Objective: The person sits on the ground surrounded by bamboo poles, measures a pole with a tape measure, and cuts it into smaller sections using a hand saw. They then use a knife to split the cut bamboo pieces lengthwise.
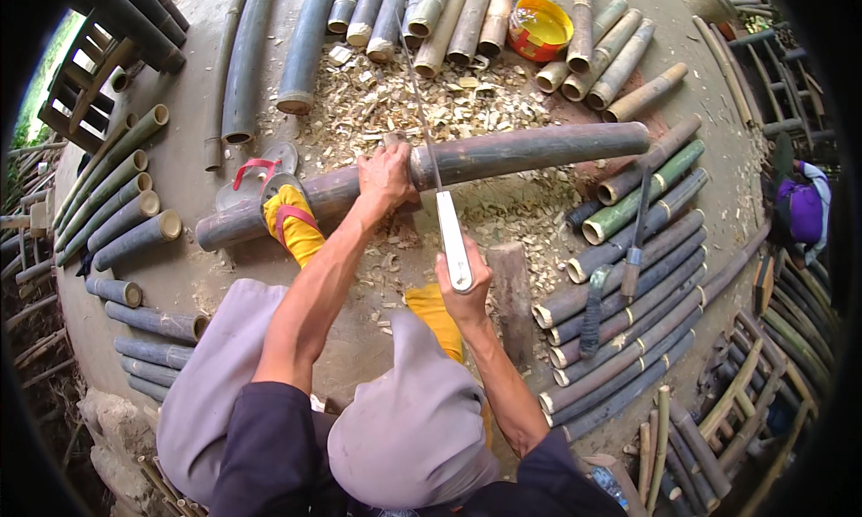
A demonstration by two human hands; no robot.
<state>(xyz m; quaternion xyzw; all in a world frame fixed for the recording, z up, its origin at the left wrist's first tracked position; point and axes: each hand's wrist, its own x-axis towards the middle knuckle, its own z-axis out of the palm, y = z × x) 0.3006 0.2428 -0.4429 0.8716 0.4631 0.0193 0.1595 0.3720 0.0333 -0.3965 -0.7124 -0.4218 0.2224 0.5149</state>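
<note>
A long dark bamboo pole (539,150) lies crosswise in front of me. My left hand (388,176) is closed over its middle, pressing it from above. In my right hand (467,283) is the pale handle of a handsaw (451,238), with the fingers wrapped round it. Its thin blade points away from me and crosses the pole just right of my left hand. I cannot tell how deep the blade sits. My left foot, in a yellow sock (294,220) and a red-strapped flip-flop, rests against the pole's left part.
Wood chips (449,104) cover the ground beyond the pole. A red-and-yellow tub (540,28) stands among cut bamboo at the back. More bamboo lengths (135,238) lie at left, others at right with a machete (634,256) on them. An upright wooden block (511,292) stands by my right hand.
</note>
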